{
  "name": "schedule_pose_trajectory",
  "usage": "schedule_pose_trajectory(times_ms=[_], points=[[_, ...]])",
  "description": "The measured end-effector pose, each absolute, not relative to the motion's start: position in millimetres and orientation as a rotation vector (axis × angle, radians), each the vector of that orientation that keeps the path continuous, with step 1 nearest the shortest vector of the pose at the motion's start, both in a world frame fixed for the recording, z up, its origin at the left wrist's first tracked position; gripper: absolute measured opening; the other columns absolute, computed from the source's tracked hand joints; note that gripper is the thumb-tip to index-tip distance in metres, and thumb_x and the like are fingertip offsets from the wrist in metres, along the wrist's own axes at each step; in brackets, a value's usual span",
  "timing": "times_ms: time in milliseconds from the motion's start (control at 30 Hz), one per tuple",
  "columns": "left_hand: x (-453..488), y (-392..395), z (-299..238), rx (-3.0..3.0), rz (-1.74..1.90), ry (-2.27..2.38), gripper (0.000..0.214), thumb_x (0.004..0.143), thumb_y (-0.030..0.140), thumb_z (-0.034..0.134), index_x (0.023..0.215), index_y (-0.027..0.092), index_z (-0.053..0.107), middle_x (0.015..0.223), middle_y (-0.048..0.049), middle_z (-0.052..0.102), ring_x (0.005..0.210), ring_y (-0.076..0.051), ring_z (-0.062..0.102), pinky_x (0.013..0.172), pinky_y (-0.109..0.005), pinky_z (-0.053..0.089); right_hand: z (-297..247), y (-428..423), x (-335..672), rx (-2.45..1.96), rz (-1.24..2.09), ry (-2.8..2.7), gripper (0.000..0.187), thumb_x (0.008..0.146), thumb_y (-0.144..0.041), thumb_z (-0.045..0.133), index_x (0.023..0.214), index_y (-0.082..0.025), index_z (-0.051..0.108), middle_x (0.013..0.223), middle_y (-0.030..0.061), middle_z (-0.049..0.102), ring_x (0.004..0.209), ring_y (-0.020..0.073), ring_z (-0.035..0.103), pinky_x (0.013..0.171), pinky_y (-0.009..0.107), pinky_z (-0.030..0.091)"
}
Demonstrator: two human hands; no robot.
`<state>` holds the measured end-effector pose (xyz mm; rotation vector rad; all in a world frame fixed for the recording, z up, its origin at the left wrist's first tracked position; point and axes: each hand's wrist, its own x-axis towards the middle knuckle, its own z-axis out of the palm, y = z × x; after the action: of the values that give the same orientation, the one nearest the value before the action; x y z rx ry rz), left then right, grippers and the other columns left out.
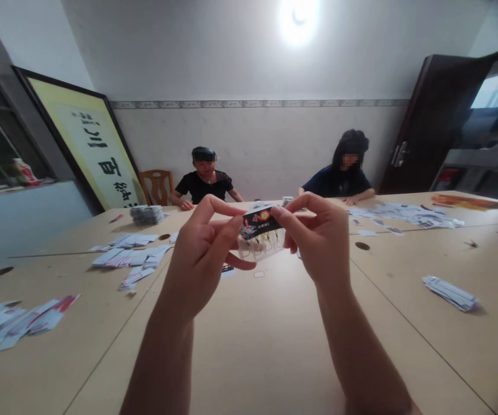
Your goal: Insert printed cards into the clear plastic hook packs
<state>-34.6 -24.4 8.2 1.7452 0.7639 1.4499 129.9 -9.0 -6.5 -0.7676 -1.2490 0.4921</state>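
Bare forearms (162, 363) extend over the table (266, 357). Left hand (203, 248) and right hand (320, 239) pinch opposite ends of a black printed card (257, 222), raised with a clear packet (263, 246) just below it. White slips (413, 215) lie near the table's far edge, rightward.

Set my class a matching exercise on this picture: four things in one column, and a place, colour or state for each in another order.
Things
1. Printed card
2. Clear packet
3. Framed calligraphy
4. Bundle of white slips

Descriptions
A. Leaning at the far left, beside the wall
B. On the table, to the right of the right forearm
C. Black with an orange burst, between the fingers of the left hand and right hand
D. See-through, just below the black piece

Right pairs: 1-C, 2-D, 3-A, 4-B
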Motion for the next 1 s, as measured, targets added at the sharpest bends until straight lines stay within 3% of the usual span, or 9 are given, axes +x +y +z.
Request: schedule_pose_trajectory(times_ms=[100,267,500,700,833,1000], points=[[-37,-21,7,1.735,1.437,0.760,0.021,0.094,0.039,0.067,0.093,0.023,0.053,0.081,0.0021,0.075,0.066,-0.016,0.076,0.049,-0.021,0.063,-6,-5,134,-0.722,0.572,-1.245,0.032,0.077,-0.035,0.081,0.066,-0.022,0.054,0.049,-0.0076,0.054,0.035,0.0069,0.049,0.034,0.020,0.034],[-42,-13,7,1.693,1.381,0.782,0.023,0.092,0.040,0.069,0.095,0.024,0.054,0.078,0.0031,0.073,0.064,-0.016,0.076,0.046,-0.020,0.062,-7,11,141,-0.546,0.811,-1.308,0.020,0.075,-0.033,0.083,0.077,-0.020,0.069,0.067,-0.0044,0.068,0.033,0.0027,0.045,0.028,0.019,0.029],[-42,3,3,1.739,1.391,0.751,0.034,0.087,0.047,0.075,0.094,0.023,0.052,0.072,0.0024,0.071,0.059,-0.016,0.072,0.043,-0.020,0.060,-9,22,139,-0.519,0.893,-1.302,0.023,0.076,-0.035,0.080,0.069,-0.021,0.064,0.056,-0.0077,0.061,0.032,0.0027,0.042,0.028,0.018,0.028],[-49,15,3,1.694,1.291,0.775,0.042,0.076,0.034,0.087,0.097,0.022,0.053,0.074,-0.0010,0.077,0.066,-0.021,0.076,0.050,-0.023,0.063,-10,30,137,-0.648,0.717,-1.377,0.024,0.080,-0.040,0.078,0.074,-0.020,0.066,0.064,-0.0057,0.065,0.033,0.0032,0.048,0.031,0.018,0.030],[-60,25,3,1.577,1.193,0.751,0.045,0.072,0.026,0.090,0.102,0.021,0.058,0.071,-0.0015,0.077,0.072,-0.022,0.079,0.061,-0.023,0.066,-15,44,142,-0.580,0.856,-1.481,0.026,0.077,-0.043,0.082,0.082,-0.020,0.071,0.055,-0.0075,0.062,0.037,0.0059,0.052,0.033,0.019,0.035],[-64,33,1,1.474,1.123,0.716,0.044,0.070,0.020,0.091,0.104,0.019,0.062,0.068,-0.0009,0.076,0.067,-0.019,0.078,0.066,-0.023,0.066,-21,54,155,-0.540,0.999,-1.547,0.027,0.074,-0.036,0.084,0.094,-0.019,0.077,0.058,-0.0073,0.064,0.047,0.0058,0.055,0.045,0.020,0.047]])
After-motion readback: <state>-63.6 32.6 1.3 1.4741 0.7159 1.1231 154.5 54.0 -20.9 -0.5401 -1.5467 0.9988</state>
